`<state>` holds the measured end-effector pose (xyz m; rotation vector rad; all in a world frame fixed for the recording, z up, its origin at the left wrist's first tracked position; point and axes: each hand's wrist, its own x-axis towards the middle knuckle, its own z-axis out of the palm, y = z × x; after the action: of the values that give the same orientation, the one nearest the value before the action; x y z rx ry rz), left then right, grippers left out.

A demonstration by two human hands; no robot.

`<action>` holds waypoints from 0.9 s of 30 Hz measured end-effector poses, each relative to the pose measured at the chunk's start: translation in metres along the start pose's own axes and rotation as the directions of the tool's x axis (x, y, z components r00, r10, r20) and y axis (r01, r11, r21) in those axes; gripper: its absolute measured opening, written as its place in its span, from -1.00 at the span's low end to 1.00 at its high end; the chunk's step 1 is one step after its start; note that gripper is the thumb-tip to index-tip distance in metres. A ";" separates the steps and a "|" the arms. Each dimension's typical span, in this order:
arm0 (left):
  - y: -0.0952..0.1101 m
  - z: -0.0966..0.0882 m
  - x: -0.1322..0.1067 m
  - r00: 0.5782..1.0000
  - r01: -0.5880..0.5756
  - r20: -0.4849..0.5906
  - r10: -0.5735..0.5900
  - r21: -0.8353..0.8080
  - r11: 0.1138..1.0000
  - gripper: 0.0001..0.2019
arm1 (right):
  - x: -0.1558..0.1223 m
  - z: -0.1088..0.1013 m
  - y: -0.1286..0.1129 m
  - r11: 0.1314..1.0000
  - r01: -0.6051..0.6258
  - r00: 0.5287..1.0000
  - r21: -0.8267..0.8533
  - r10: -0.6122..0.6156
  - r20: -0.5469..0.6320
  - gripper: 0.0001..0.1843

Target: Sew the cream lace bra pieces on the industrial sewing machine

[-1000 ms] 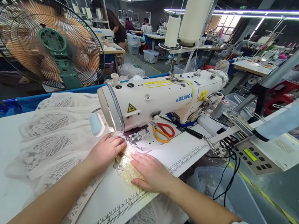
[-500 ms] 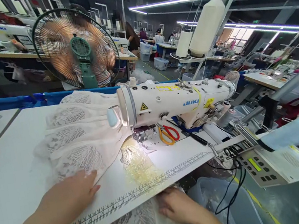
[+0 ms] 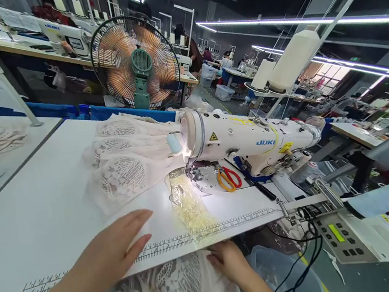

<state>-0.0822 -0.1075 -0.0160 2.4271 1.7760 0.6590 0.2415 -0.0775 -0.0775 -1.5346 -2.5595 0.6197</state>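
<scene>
My left hand [image 3: 124, 242] is held over the white sewing table with its fingers stretched out and nothing in them. Below the table's front edge, my right hand [image 3: 230, 262] grips the edge of a cream lace bra [image 3: 180, 284] that hangs at my lap; its fingertips are partly hidden. More cream lace bras [image 3: 121, 174] lie bunched on the table, reaching to the needle end of the white sewing machine [image 3: 236, 135]. A clear piece of tape with yellowish bits [image 3: 191, 210] is stuck in front of the needle area.
Red-and-orange scissors [image 3: 229, 179] and a black-handled tool [image 3: 265, 190] lie by the machine bed. A printed ruler [image 3: 228, 224] runs along the front edge. A control box [image 3: 362, 238] and a plastic bin [image 3: 282, 269] stand at right; a fan [image 3: 136, 62] stands behind.
My left hand has come off the lace bras on the table and moved toward me, fingers straightening. The bra in my right hand shows more fully. The view has turned left.
</scene>
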 end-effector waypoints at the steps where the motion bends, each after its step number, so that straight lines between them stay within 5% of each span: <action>1: 0.008 0.007 -0.010 0.999 -0.050 -0.020 0.049 -0.073 0.996 -0.58 | -0.001 -0.002 -0.001 1.000 -0.008 1.000 0.000 0.008 0.013 -0.66; 6: 0.044 0.031 -0.043 0.994 -0.096 -0.077 0.076 -0.303 0.948 -0.66 | -0.005 -0.002 -0.004 1.000 -0.010 0.998 0.015 0.009 0.058 -0.70; 10: 0.058 0.023 -0.049 0.998 -0.020 -0.055 -0.006 -0.454 0.891 -0.66 | -0.013 -0.001 -0.003 0.999 -0.029 0.999 -0.035 0.030 0.035 -0.82; 15: 0.065 0.011 -0.056 0.983 0.184 0.101 -0.154 -0.580 0.794 -0.71 | -0.036 -0.036 -0.018 0.962 0.248 0.958 0.111 -0.261 0.119 -0.90; 19: 0.071 0.026 -0.061 0.946 0.312 0.254 -0.200 -0.556 0.771 -0.58 | -0.056 -0.081 -0.043 0.842 0.387 0.912 0.376 -0.409 -0.024 -0.91; 23: 0.083 0.036 -0.051 0.866 0.376 0.497 -0.052 -0.578 0.724 -0.36 | -0.061 -0.113 -0.051 0.699 0.535 0.844 0.474 -0.453 -0.286 -0.92; 27: 0.095 0.024 -0.032 0.867 0.440 0.498 -0.028 -0.738 0.512 -0.56 | -0.046 -0.135 -0.031 0.724 0.494 0.861 0.482 -0.327 -0.390 -0.80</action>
<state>0.0043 -0.1642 -0.0196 1.4522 1.1497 0.6558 0.2766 -0.0907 0.0633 -0.7453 -2.1069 0.9154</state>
